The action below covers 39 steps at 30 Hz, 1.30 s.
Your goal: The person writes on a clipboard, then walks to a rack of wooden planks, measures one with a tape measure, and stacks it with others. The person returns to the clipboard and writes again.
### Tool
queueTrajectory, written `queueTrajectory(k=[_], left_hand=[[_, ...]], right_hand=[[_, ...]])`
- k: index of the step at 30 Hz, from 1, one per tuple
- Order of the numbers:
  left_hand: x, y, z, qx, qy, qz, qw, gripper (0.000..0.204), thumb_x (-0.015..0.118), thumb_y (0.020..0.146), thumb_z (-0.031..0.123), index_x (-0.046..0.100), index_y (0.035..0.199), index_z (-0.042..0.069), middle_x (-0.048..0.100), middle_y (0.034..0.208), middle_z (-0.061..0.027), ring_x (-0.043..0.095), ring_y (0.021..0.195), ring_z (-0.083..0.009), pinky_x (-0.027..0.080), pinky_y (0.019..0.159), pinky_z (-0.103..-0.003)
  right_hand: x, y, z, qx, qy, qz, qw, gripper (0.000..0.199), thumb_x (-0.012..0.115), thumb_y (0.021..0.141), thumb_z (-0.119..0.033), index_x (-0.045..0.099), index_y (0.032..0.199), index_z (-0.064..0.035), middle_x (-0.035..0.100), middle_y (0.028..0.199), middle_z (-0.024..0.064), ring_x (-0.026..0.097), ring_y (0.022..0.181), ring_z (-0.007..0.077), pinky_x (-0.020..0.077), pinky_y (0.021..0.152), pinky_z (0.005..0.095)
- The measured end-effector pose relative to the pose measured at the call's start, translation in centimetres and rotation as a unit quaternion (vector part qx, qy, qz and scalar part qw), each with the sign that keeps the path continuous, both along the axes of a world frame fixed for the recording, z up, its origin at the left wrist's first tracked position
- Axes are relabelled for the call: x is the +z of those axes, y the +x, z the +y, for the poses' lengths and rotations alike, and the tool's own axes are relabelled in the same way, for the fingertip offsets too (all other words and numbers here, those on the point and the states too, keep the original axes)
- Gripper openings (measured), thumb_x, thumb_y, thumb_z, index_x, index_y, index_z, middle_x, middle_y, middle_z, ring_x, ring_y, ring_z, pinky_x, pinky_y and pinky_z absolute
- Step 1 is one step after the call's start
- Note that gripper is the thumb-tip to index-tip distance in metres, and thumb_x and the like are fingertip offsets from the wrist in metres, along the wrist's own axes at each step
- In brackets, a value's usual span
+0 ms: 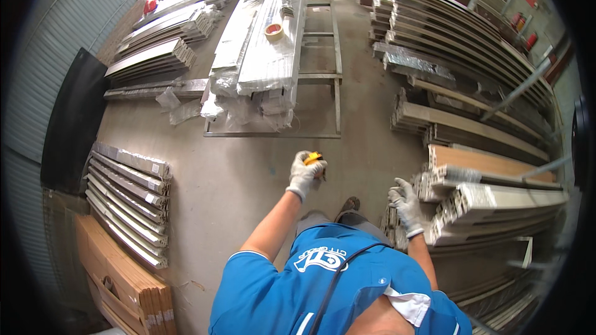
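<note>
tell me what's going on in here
A person's gloved left hand holds a small yellow-and-black tool, probably a tape measure. The gloved right hand is open beside stacked long profiles; whether it touches them is unclear. Ahead, plastic-wrapped long pieces lie on a metal frame, with a tape roll on top.

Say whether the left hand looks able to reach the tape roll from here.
Probably not: the tape roll lies well forward on the wrapped boards, and the left hand holds a yellow tool.
</note>
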<state>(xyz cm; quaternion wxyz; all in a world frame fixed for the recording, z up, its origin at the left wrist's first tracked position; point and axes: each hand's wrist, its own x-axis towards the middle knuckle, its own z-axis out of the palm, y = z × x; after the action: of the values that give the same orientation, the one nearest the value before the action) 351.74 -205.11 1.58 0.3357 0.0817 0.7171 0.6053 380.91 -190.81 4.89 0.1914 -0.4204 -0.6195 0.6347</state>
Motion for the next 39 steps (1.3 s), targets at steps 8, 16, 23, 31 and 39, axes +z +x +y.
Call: queueTrajectory(k=[8, 16, 23, 31, 39], left_hand=[[-0.2, -22.0, 17.1, 0.178, -0.137, 0.27, 0.936, 0.052, 0.086, 0.062, 0.012, 0.057, 0.104, 0.004, 0.064, 0.096, -0.0092, 0.063, 0.078, -0.0195, 0.054, 0.071, -0.033], [-3.7, -40.7, 27.1, 0.047, -0.378, 0.279, 0.882, 0.074, 0.083, 0.052, 0.031, 0.06, 0.116, 0.002, 0.068, 0.106, -0.0196, 0.065, 0.103, -0.0331, 0.051, 0.089, -0.04], [-6.3, -50.0, 30.1, -0.122, -0.521, 0.195, 0.822, 0.052, 0.084, 0.049, 0.037, 0.069, 0.088, 0.006, 0.07, 0.079, -0.013, 0.068, 0.075, -0.0222, 0.053, 0.07, -0.035], [-0.6, -46.8, 35.6, 0.007, -0.58, 0.393, 0.714, 0.056, 0.084, 0.061, 0.03, 0.065, 0.109, 0.009, 0.066, 0.103, -0.016, 0.062, 0.1, -0.0356, 0.051, 0.084, -0.045], [-1.9, -43.4, 53.1, -0.056, -0.319, 0.294, 0.899, 0.04, 0.081, 0.074, 0.027, 0.068, 0.104, 0.006, 0.067, 0.105, -0.0144, 0.063, 0.099, -0.0326, 0.051, 0.088, -0.04]], right_hand=[[-0.7, -9.1, 22.1, 0.092, 0.18, -0.125, 0.971, 0.043, 0.071, 0.088, -0.025, 0.059, 0.125, -0.0064, 0.068, 0.102, 0.0101, 0.066, 0.089, 0.0184, 0.0543, 0.078, 0.0321], [-3.1, -12.2, 34.2, 0.078, 0.164, -0.275, 0.944, 0.041, 0.074, 0.084, -0.024, 0.063, 0.119, -0.0059, 0.069, 0.1, 0.0132, 0.069, 0.087, 0.0207, 0.0559, 0.076, 0.0336], [-6.9, -13.9, 45.9, 0.06, 0.062, -0.329, 0.94, 0.041, 0.073, 0.082, -0.03, 0.065, 0.118, -0.0107, 0.071, 0.099, 0.0149, 0.071, 0.083, 0.0256, 0.0549, 0.078, 0.037], [-6.8, -27.4, 68.2, 0.181, 0.194, -0.327, 0.907, 0.042, 0.07, 0.082, -0.035, 0.065, 0.117, -0.0127, 0.069, 0.105, 0.0169, 0.067, 0.095, 0.0333, 0.052, 0.085, 0.0415], [-5.8, -46.5, 87.6, 0.214, 0.259, -0.349, 0.875, 0.044, 0.068, 0.084, -0.043, 0.063, 0.119, -0.0164, 0.069, 0.11, 0.0141, 0.065, 0.104, 0.0313, 0.0505, 0.089, 0.0422]])
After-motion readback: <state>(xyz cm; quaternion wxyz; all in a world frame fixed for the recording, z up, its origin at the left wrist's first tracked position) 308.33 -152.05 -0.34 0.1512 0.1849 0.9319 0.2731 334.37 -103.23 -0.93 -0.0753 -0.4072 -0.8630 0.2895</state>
